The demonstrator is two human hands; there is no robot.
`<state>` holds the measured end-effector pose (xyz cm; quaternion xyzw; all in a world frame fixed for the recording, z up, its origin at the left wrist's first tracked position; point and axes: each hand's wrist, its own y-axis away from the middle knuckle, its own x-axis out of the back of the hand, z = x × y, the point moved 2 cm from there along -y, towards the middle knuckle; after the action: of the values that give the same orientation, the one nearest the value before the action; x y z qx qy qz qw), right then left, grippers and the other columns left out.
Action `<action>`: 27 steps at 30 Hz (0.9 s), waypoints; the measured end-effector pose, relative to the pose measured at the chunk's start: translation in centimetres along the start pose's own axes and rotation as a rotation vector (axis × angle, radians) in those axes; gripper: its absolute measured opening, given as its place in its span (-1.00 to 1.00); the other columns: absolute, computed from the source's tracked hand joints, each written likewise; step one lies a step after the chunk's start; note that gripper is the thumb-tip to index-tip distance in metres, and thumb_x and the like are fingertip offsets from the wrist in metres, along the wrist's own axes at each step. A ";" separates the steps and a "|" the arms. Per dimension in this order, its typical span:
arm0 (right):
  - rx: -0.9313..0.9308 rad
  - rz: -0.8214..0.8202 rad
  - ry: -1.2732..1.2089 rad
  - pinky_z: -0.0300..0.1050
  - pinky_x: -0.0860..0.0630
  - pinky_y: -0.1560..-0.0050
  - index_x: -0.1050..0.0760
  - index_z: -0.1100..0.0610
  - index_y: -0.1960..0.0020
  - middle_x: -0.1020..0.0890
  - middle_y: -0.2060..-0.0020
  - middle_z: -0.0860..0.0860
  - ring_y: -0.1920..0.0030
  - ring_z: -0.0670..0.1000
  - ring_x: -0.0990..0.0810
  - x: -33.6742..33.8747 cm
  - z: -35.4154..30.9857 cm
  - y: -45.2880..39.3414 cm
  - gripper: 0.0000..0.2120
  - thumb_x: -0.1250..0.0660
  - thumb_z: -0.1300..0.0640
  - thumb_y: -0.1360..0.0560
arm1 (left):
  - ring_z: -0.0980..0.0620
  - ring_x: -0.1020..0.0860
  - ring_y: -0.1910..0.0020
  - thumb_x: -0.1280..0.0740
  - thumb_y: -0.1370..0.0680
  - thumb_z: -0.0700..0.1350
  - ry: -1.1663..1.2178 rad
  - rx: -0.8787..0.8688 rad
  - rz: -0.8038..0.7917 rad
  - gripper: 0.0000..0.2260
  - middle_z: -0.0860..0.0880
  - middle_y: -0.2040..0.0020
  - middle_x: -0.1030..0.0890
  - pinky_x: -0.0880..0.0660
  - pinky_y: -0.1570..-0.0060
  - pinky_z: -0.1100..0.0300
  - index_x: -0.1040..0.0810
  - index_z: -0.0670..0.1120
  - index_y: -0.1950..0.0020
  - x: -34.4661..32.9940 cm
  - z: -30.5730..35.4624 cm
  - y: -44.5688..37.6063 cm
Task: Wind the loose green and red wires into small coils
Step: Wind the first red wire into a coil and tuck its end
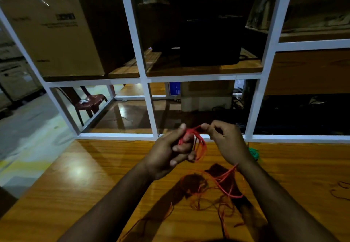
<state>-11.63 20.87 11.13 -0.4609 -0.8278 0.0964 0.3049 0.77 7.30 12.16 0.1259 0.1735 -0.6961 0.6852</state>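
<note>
While loose red wire point(225, 185) trails across the wooden table point(79, 185), the left hand point(170, 152) grips a small red coil point(198, 145) and the right hand point(225, 139) pinches its strand. Green wire point(254, 152) lies just beyond the right wrist. A cardboard box point(51, 33) fills one bay of the white shelving point(136, 38).

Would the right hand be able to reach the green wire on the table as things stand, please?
Probably yes, but not right now. The green wire lies on the table just beside the right hand, nothing between them. That hand's fingers pinch the red wire, so it must let go first.
</note>
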 end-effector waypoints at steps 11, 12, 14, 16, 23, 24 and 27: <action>-0.051 -0.593 -0.043 -0.13 -0.41 0.29 -0.52 -0.02 -0.03 -0.49 0.31 -0.03 0.33 -0.04 -0.44 -3.2 -3.8 2.3 -0.93 -0.26 0.06 -0.63 | -0.09 -0.58 -0.31 0.03 -0.74 -0.03 0.086 -0.427 0.348 -0.63 -0.20 -0.26 -0.63 -0.53 -0.28 0.03 -0.52 -0.16 -0.13 2.0 4.8 -1.4; -0.068 -0.618 -0.072 -0.18 -0.36 0.33 -0.52 -0.02 -0.08 -0.45 0.32 -0.03 0.36 -0.06 -0.39 -3.0 -4.1 2.4 -0.93 -0.27 0.08 -0.63 | -0.05 -0.59 -0.28 0.04 -0.74 0.00 -0.156 -0.406 0.425 -0.60 -0.14 -0.24 -0.65 -0.56 -0.20 0.08 -0.54 -0.14 -0.18 2.6 4.4 -1.2; -0.040 -0.599 -0.012 -0.15 -0.40 0.28 -0.51 -0.06 -0.10 -0.48 0.29 -0.01 0.33 -0.04 -0.43 -2.4 -4.3 2.1 -0.90 -0.25 0.07 -0.64 | 0.05 -0.61 -0.19 0.04 -0.73 0.05 -0.702 -0.360 0.517 -0.59 -0.04 -0.15 -0.68 -0.53 -0.14 0.09 -0.57 -0.06 -0.17 3.7 2.9 -1.0; 0.052 -0.489 0.138 -0.02 -0.51 0.13 -0.53 -0.07 -0.07 -0.59 0.18 -0.07 0.20 -0.09 -0.54 -1.8 -4.1 1.6 -0.90 -0.23 0.04 -0.65 | 0.10 -0.62 -0.02 -0.01 -0.72 0.07 -1.138 -0.300 0.467 -0.67 0.01 0.01 -0.66 -0.55 -0.08 -0.01 -0.53 -0.02 -0.09 4.2 1.4 -1.1; 0.110 -0.125 0.168 0.01 -0.53 0.13 -0.51 -0.08 0.00 -0.60 0.17 -0.11 0.11 -0.11 -0.57 0.9 -2.2 -0.6 -0.90 -0.24 0.06 -0.64 | -0.04 -0.55 0.34 -0.01 -0.64 0.26 -0.944 -0.034 0.226 -0.45 -0.05 0.30 -0.59 -0.52 0.15 -0.02 -0.54 -0.15 0.12 3.1 0.0 -0.2; 0.085 -0.123 0.138 0.07 -0.51 0.14 -0.49 -0.07 0.03 -0.59 0.20 -0.08 0.13 -0.07 -0.57 1.0 -1.6 -0.8 -0.89 -0.22 0.04 -0.65 | -0.09 -0.51 0.40 -0.03 -0.65 0.22 -0.838 -0.026 0.178 -0.46 -0.03 0.36 -0.55 -0.52 0.23 0.00 -0.50 -0.19 0.17 2.8 0.1 -0.1; 0.048 -0.170 0.152 0.13 -0.49 0.20 -0.42 -0.11 0.13 -0.55 0.28 -0.03 0.21 -0.03 -0.55 0.6 -0.5 -0.7 -0.79 -0.15 -0.07 -0.67 | -0.14 -0.45 0.39 -0.10 -0.67 0.16 -0.580 -0.023 0.152 -0.55 0.04 0.50 -0.38 -0.39 0.44 0.19 -0.38 -0.09 0.29 2.4 0.5 0.1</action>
<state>-12.04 20.94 12.04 -0.3876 -0.8359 0.0546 0.3848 0.81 4.91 11.64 -0.0734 -0.0313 -0.6476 0.7578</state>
